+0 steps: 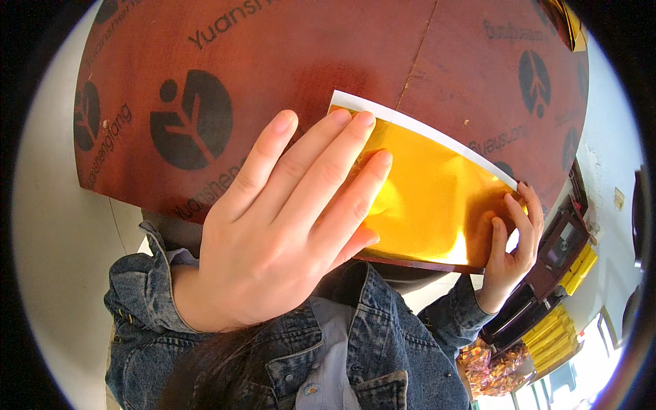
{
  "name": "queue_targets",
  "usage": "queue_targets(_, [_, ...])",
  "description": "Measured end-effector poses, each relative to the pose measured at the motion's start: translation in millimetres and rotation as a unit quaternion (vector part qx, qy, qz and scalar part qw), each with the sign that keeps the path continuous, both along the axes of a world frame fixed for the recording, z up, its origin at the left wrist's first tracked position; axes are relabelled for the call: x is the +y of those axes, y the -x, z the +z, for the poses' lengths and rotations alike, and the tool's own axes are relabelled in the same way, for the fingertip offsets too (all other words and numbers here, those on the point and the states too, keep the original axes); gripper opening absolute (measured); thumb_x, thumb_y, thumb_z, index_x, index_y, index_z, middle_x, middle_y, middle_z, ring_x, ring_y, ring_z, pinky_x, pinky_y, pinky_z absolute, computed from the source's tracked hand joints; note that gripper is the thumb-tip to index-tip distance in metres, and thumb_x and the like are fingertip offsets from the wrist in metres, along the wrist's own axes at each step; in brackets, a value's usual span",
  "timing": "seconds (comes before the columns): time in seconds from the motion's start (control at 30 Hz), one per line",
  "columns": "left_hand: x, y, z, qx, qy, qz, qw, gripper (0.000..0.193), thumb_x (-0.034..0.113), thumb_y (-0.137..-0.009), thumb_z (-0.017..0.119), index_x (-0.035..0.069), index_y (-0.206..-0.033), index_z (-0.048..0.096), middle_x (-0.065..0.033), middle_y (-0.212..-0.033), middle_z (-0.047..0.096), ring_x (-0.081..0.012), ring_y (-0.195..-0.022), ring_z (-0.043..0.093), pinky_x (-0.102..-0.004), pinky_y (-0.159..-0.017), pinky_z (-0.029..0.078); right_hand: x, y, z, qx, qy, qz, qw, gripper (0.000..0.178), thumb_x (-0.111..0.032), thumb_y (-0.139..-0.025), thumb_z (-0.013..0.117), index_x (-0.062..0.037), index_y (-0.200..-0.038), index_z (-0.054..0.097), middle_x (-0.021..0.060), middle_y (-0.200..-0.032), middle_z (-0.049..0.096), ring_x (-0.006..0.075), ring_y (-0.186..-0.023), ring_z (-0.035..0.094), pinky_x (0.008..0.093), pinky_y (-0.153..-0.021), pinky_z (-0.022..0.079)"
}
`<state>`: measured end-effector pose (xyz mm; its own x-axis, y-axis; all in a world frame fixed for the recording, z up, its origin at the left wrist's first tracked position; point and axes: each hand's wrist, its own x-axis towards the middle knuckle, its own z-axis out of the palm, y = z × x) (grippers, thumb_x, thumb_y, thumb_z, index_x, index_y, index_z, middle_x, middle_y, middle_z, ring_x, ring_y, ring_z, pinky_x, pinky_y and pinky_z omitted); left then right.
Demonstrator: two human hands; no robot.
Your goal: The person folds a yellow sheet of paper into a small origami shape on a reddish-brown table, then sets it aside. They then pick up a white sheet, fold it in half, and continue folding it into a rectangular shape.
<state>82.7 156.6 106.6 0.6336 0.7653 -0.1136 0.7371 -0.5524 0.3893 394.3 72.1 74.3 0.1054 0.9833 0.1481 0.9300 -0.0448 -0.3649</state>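
A shiny gold sheet with a white strip along its far edge lies on a dark red wooden board printed with black marks. My left hand lies flat with fingers spread, pressing on the sheet's left part. My right hand pinches the sheet's right corner near the board's front edge. Both forearms wear denim sleeves.
My denim jacket fills the lower middle. At the lower right stand a dark tray-like box, stacks of yellow sheets and a pile of shiny orange pieces. A pale floor lies to the left.
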Motion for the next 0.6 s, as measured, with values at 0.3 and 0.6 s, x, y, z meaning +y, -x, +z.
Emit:
queue_targets(0.3, [8.4,0.7,-2.4,-0.019,0.003,-0.014,1.0,0.061,0.038,-0.092,0.066,0.009,-0.145,0.06,-0.0151,-0.155,0.05,-0.031,-0.142,0.05,-0.0544,-0.123,0.022,4.0,3.1,-2.2,0.033,-0.009,-0.029,0.999,0.04,0.007,-0.089,0.068,-0.0071,-0.126,0.071,0.0111,-0.133,0.07,0.0298,-0.132,0.061,0.0444,-0.116,0.043])
queue_targets(0.6, [7.3,5.0,-1.1,-0.009,0.024,-0.026,0.999,0.066,0.039,-0.09,0.067,0.01,-0.148,0.057,-0.0157,-0.158,0.047,-0.032,-0.143,0.049,-0.0552,-0.123,0.022,2.0,5.9,-2.2,0.094,0.008,-0.089,0.992,0.042,0.005,-0.09,0.067,-0.0084,-0.129,0.071,0.0126,-0.135,0.069,0.0293,-0.13,0.061,0.0419,-0.115,0.043])
